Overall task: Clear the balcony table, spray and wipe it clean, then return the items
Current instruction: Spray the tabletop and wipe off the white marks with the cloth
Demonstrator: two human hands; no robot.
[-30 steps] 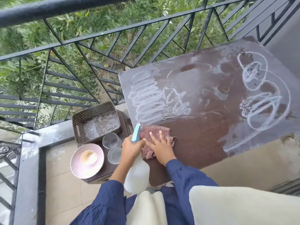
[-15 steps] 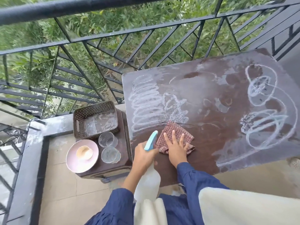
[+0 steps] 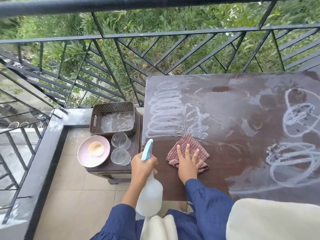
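Brown chequered cloth (image 3: 186, 144) lies flat on the dark brown rectangular worktop (image 3: 233, 104), near its front left corner. The right hand (image 3: 187, 163) presses down on it, fingers straight and spread. White foam loops and zigzags cover the far and right parts of the worktop; the patch around the cloth is bare, dark brown. The left hand (image 3: 142, 163) has its fingers curled round the neck of a translucent white plastic spray bottle (image 3: 149, 193) with a light blue nozzle (image 3: 147, 149), held at the worktop's left edge. Just beside that edge stands a low dark brown side stand (image 3: 121, 168). It carries a brown perforated plastic basket (image 3: 97, 116), two clear drinking glasses (image 3: 120, 139) and a round pink plate (image 3: 83, 153) with a small beige cup (image 3: 96, 148) on it. Black metal railing (image 3: 155, 34) runs behind — greenery beyond.
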